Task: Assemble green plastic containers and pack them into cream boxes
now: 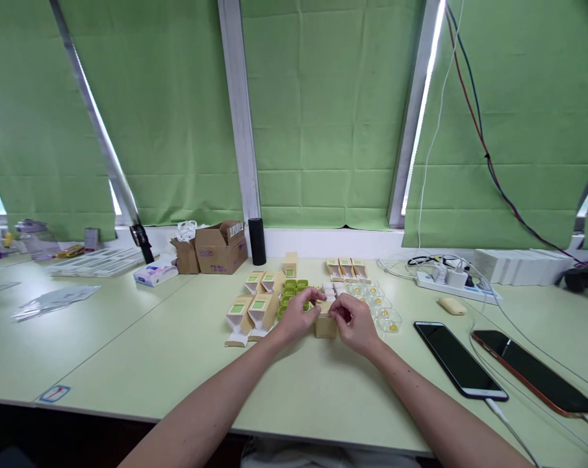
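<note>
A small tan cardboard box (325,328) stands on the table between my two hands. My left hand (298,313) is curled at its upper left side, with the thumb against the box and the index finger bent above it. At the box's upper right edge, my right hand (355,323) pinches with thumb and fingertips; what exactly lies in the pinch is hidden. Just left are green plastic cups (286,301), partly covered by my left hand. Clear containers with yellow centres (382,313) sit to the right, and small white pieces (329,289) lie behind my hands.
Several open tan boxes with green windows (259,305) stand at the left, and more boxes (345,268) are at the back. Two phones (457,357) with cables lie at the right, near a power strip (457,286). A larger carton (221,248) and a black cylinder (257,242) stand behind.
</note>
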Demonstrator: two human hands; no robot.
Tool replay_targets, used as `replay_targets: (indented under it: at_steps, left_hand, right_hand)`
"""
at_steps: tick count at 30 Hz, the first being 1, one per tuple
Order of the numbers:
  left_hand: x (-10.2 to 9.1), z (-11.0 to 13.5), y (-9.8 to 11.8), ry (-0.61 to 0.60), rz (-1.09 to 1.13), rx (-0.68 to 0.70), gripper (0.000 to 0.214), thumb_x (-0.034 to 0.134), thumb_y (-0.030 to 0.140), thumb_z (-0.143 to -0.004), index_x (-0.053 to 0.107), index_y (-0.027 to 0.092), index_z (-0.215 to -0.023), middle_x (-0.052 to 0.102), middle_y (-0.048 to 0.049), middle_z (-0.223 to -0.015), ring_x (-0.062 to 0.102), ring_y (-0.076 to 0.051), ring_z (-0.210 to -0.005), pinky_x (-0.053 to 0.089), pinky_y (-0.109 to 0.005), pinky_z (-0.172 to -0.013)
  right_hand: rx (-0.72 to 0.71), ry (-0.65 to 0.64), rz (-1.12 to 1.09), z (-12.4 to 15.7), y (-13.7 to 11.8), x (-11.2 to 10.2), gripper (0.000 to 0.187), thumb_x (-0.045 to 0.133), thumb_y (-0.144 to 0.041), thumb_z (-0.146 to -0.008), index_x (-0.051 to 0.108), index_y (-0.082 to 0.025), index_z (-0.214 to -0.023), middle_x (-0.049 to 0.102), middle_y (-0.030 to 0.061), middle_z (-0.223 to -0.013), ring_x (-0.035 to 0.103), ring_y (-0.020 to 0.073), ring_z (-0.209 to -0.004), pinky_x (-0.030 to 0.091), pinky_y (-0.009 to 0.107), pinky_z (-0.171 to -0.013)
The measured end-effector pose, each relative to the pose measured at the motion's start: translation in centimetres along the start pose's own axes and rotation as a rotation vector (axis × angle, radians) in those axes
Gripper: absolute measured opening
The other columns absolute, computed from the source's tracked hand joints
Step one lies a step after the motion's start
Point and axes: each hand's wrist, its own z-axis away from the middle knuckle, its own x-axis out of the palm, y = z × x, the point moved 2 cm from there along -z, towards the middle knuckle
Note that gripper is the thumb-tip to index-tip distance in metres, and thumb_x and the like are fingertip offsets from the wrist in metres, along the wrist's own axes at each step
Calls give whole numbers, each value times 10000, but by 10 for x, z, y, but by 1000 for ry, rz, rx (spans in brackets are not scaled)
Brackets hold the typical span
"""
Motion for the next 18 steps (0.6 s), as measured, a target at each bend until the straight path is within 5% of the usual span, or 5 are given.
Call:
replay_targets:
  at_steps: [7,18]
  left_hand:
    - [0,1,-1,-15,-1,-9,197,600,192,-860,667,203,-1045,711,-91,-1128,634,-256,-1108,484,-393,-1020]
    - [1,2,3,-22,-35,-21,235,585,166,-826,655,207,-1047,703,-87,-1137,627,-262,-1118,480,-418,-1036]
  right_hand:
    - [151,98,-83,-4,4,-3,32,607,-244,-813,603,-245,-782,504,-33,-602,455,164,-558,342,300,-583]
    - [300,-25,-140,-4,15,7,211,588,-284,-798,542,-248,-1001,420,-110,-538,427,146,-512,319,254,-566]
